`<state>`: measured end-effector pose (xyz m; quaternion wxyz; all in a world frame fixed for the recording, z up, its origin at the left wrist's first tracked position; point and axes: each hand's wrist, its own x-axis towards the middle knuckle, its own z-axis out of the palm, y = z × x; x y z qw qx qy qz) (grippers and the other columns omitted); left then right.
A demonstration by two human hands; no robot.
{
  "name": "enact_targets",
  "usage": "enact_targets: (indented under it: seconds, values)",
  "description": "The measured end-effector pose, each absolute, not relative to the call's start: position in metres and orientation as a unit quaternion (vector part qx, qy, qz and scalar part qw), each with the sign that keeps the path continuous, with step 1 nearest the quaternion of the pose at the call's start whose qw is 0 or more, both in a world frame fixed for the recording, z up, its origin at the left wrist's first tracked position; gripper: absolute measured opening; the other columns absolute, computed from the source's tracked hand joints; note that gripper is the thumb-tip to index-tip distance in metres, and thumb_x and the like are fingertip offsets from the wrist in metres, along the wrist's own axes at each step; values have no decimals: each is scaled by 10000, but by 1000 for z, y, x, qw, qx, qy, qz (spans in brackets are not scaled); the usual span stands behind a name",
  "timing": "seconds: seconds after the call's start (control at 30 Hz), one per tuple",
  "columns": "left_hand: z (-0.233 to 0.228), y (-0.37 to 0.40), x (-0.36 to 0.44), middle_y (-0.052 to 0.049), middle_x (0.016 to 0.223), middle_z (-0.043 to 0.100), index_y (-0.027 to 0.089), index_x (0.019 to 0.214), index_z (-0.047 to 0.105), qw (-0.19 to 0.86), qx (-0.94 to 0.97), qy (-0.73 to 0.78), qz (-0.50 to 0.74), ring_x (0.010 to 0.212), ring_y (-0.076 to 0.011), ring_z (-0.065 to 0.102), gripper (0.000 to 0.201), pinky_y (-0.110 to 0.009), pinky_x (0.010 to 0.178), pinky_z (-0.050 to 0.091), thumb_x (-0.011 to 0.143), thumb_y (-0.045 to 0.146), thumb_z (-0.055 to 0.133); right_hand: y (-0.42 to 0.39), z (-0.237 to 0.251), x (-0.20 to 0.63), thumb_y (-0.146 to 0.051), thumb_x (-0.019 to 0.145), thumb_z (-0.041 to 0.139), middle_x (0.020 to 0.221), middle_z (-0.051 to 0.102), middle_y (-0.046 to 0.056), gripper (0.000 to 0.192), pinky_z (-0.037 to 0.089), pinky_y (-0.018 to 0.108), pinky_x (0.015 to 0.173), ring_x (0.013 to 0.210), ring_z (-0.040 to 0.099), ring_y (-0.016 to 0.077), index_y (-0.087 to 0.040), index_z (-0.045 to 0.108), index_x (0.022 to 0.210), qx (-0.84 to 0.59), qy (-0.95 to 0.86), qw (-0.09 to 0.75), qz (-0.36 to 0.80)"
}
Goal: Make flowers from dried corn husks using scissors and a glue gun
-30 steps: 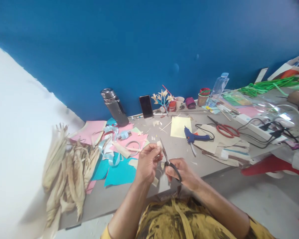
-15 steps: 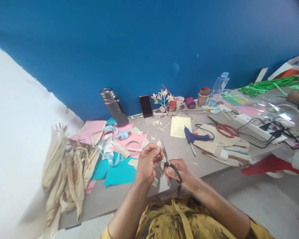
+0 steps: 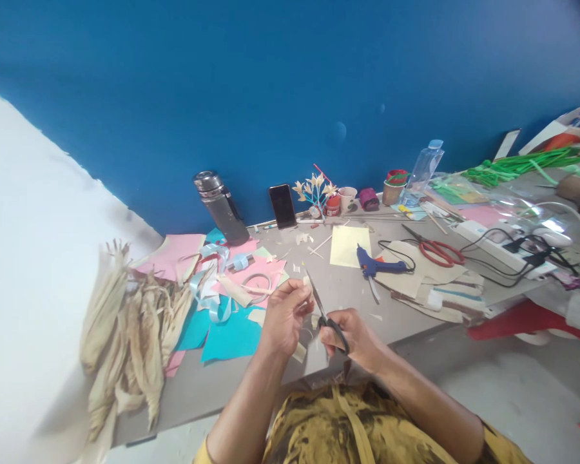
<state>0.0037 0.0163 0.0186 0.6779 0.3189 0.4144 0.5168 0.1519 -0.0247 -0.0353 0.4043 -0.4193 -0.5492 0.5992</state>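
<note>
The left hand [image 3: 284,317] is curled, its thumb and fingertips pinched on a small pale scrap [image 3: 308,281] that it holds up over the near edge of the table [image 3: 348,298]. The right hand [image 3: 352,335] sits just at 3 o'clock of the left, its fingers closed through the black loops of a pair of scissors [image 3: 325,313]. The blades point toward 11 o'clock and meet the scrap beside the left fingertips; they look nearly closed, though they are too thin to be sure. What the scrap is made of is hard to make out.

At 9 o'clock of the hands lies a bundle of dried husks [image 3: 125,335], blurred and partly cut off by the table's left end. Coloured paper sheets [image 3: 232,335] lie between husks and hands. At 1 o'clock rests a blue glue gun [image 3: 374,263], and beyond it red-handled scissors [image 3: 439,251]. At 12 o'clock a phone [image 3: 283,206] leans on the blue wall [image 3: 290,96], a flask [image 3: 221,207] beside it.
</note>
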Motion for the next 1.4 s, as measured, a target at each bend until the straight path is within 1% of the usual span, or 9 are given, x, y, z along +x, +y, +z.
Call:
enact_targets:
  seconds: [0.27, 0.5, 0.63, 0.93, 1.07, 1.13, 1.27, 1.33, 1.4]
  values:
    - [21, 15, -2, 49, 563, 511, 184, 634, 569, 672, 332, 422, 511, 551, -102, 515, 204, -238, 597, 414, 617, 238, 765, -26, -36, 153, -705, 709, 722, 440, 515, 9, 619, 229, 249, 456, 436, 370, 89, -148, 581, 478, -417, -525, 394, 629]
    - [22, 15, -5, 53, 543, 475, 186, 616, 556, 670, 346, 419, 505, 553, -103, 492, 182, -233, 600, 410, 636, 238, 729, -26, -31, 159, -769, 795, 588, 601, 641, 60, 668, 306, 234, 494, 515, 461, 110, -124, 660, 638, -371, -562, 394, 626]
    - [23, 14, -3, 46, 559, 492, 186, 627, 566, 665, 359, 430, 494, 553, -104, 496, 144, -232, 600, 414, 632, 222, 706, -25, -30, 159, -777, 802, 570, 593, 620, 56, 676, 317, 236, 499, 536, 483, 121, -130, 648, 624, -368, -580, 386, 616]
    - [20, 15, -1, 41, 563, 504, 178, 609, 567, 664, 371, 426, 490, 544, -94, 495, 163, -215, 578, 409, 634, 222, 721, -23, -32, 156, -705, 740, 691, 444, 486, -1, 615, 226, 249, 456, 449, 352, 95, -160, 581, 478, -419, -543, 390, 614]
    - [17, 16, -2, 39, 565, 529, 177, 635, 595, 670, 363, 424, 489, 548, -94, 508, 150, -217, 589, 426, 650, 233, 733, -23, -36, 158, -679, 795, 658, 486, 517, 9, 598, 243, 248, 479, 486, 374, 101, -149, 613, 520, -421, -541, 402, 607]
    - [16, 17, -2, 16, 611, 583, 172, 664, 622, 680, 354, 423, 483, 605, -112, 558, 145, -222, 608, 445, 661, 246, 747, -22, -36, 159, -679, 826, 625, 546, 573, 23, 592, 279, 245, 511, 524, 412, 108, -146, 632, 567, -413, -542, 415, 603]
    - [17, 18, -1, -71, 856, 717, 165, 680, 630, 737, 299, 396, 460, 843, -191, 664, 171, -281, 723, 512, 639, 226, 784, -19, -35, 161, -705, 826, 608, 580, 595, 24, 600, 294, 240, 532, 542, 426, 107, -142, 640, 621, -406, -534, 422, 610]
    - [17, 17, 1, -97, 922, 733, 159, 670, 628, 765, 284, 374, 440, 867, -214, 677, 167, -307, 749, 523, 639, 211, 784, -16, -36, 162, -727, 798, 623, 541, 554, 11, 617, 262, 241, 507, 519, 393, 101, -140, 641, 609, -411, -531, 413, 615]
    - [16, 16, 2, -101, 896, 733, 147, 686, 653, 779, 288, 360, 425, 803, -204, 676, 138, -301, 721, 523, 658, 210, 772, -15, -38, 164, -735, 755, 662, 508, 506, -3, 621, 227, 243, 485, 499, 357, 94, -138, 641, 584, -426, -529, 400, 615]
